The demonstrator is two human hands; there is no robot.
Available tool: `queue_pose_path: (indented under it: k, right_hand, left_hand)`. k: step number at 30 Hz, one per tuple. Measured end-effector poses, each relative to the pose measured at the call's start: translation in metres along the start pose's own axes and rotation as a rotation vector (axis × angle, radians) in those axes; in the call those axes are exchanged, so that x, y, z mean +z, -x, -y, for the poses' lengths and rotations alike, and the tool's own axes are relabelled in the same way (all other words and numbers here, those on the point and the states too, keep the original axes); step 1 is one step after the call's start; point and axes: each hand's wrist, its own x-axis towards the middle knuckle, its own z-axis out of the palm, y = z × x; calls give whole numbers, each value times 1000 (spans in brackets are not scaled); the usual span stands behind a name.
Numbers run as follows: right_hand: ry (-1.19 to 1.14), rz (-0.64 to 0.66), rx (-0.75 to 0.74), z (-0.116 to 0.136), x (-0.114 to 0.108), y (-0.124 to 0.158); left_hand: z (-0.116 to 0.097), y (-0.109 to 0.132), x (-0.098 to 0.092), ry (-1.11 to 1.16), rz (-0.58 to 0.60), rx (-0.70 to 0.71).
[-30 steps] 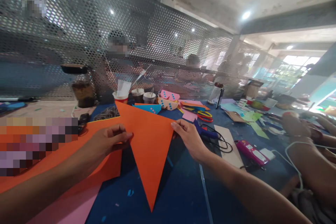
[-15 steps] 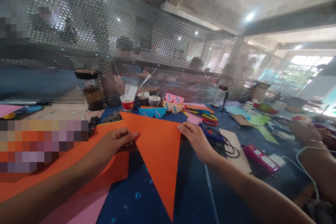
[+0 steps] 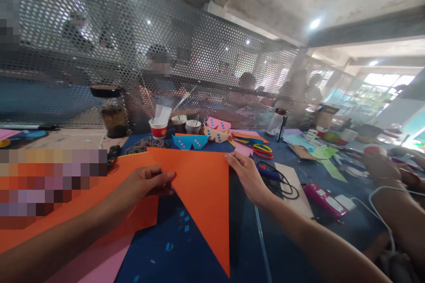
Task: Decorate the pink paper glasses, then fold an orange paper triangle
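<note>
A large orange paper triangle (image 3: pixel 204 194) is held above the blue table (image 3: pixel 186 247), its long point aimed down toward me. My left hand (image 3: pixel 146 183) pinches its left edge, thumb and fingers closed on the paper. My right hand (image 3: pixel 247 177) grips the upper right corner the same way. Below the left hand lie a bigger orange sheet (image 3: pixel 99 203) and a pink sheet (image 3: pixel 99 261).
A blue glue gun (image 3: pixel 267 172) with black cord, scissors (image 3: pixel 262 150), a pink device (image 3: pixel 323 194), paper cups (image 3: pixel 159 128), a dark jar (image 3: pixel 113 112) and folded paper boats (image 3: pixel 191 141) crowd the table. Perforated metal mesh (image 3: pixel 212 62) stands behind. Another person's arm (image 3: pixel 395 185) rests at right.
The triangle has turned: its upper edge now lies nearly level and its point has swung to the right. Both hands kept their grip.
</note>
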Motion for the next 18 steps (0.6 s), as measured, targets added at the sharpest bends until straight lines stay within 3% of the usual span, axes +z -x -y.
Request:
queue_pose_path:
  k: [14,18]
  right_hand:
    - [88,-34,-28,0,-3,-3]
    - [31,31,-1,2,-2,0]
  left_hand:
    - [3,-2,-5,-82,0,16]
    - [5,-2,-6,-51,-38,57]
